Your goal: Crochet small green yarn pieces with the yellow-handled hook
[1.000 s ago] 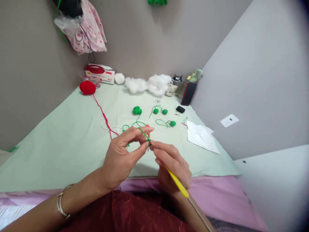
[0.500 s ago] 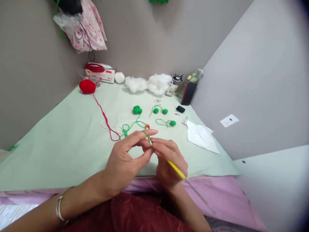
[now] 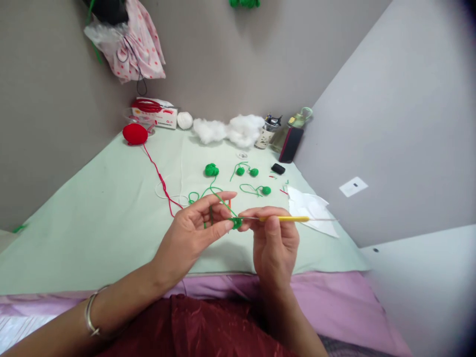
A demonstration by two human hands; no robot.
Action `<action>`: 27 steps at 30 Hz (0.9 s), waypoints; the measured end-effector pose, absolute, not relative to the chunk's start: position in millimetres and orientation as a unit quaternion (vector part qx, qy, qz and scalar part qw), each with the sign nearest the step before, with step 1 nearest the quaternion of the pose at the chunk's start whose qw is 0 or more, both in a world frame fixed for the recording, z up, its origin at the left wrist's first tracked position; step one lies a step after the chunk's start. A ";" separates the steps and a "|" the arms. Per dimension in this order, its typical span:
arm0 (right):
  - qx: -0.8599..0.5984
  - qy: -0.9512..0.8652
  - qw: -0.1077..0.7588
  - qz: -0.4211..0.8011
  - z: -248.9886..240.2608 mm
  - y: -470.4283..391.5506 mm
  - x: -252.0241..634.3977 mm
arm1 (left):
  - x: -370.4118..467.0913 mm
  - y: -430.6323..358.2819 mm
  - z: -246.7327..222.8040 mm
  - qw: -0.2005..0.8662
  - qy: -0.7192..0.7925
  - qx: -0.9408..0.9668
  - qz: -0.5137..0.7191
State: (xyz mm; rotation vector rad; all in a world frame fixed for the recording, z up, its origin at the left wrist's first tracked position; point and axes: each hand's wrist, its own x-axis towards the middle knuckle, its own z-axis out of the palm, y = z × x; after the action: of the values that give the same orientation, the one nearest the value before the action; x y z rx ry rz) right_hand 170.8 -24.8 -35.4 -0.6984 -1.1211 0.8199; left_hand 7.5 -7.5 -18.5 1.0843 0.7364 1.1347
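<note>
My left hand (image 3: 195, 223) pinches a small green crochet piece (image 3: 236, 223) between thumb and fingers, with green yarn running over the raised index finger. In my right hand (image 3: 275, 243) is a yellow-handled crochet hook (image 3: 288, 218), held nearly level, its metal tip at the green piece. The yarn leads back to a green yarn ball (image 3: 211, 169). Something orange (image 3: 229, 203) shows partly behind my left fingers. Beyond my hands lie small green balls (image 3: 254, 172) with yarn tails.
At the back are a red yarn ball (image 3: 135, 134), a white yarn ball (image 3: 185, 120), white stuffing (image 3: 245, 130), a pen cup (image 3: 264, 138) and a phone (image 3: 291, 145). White paper (image 3: 312, 210) lies at the right, near a black case (image 3: 278, 168).
My right hand has turned and moved slightly right, bringing the hook from a downward slant to nearly level. The green piece now shows between my hands.
</note>
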 end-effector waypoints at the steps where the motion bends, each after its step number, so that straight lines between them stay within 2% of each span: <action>1: -0.311 -0.506 0.712 0.374 -34.2 -25.0 171.5 | 7.3 -7.4 -18.7 0.648 0.323 0.479 0.496; 7: -0.321 -0.542 0.699 0.339 -33.1 -28.4 177.0 | 6.7 -6.0 -17.8 0.650 0.315 0.489 0.489; 14: -0.323 -0.647 0.666 0.181 -34.1 -34.8 178.2 | 7.0 -7.8 -17.2 0.616 0.336 0.511 0.497; 18: -0.318 -0.698 0.636 0.081 -33.4 -36.9 176.9 | 8.7 -9.9 -17.2 0.544 0.361 0.545 0.526; 24: -0.330 -0.716 0.612 0.064 -37.8 -33.9 175.1 | 11.6 -13.0 -20.9 0.373 0.371 0.635 0.565; 27: -0.336 -0.713 0.615 0.018 -48.8 -29.9 171.3 | 13.8 -14.0 -20.8 0.335 0.358 0.658 0.572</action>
State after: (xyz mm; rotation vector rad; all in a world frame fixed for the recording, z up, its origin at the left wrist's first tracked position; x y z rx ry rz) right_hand 171.3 -29.9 -48.8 -0.7753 -1.6434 0.0425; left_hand 13.8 -14.0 -20.8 1.7162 0.9345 1.4910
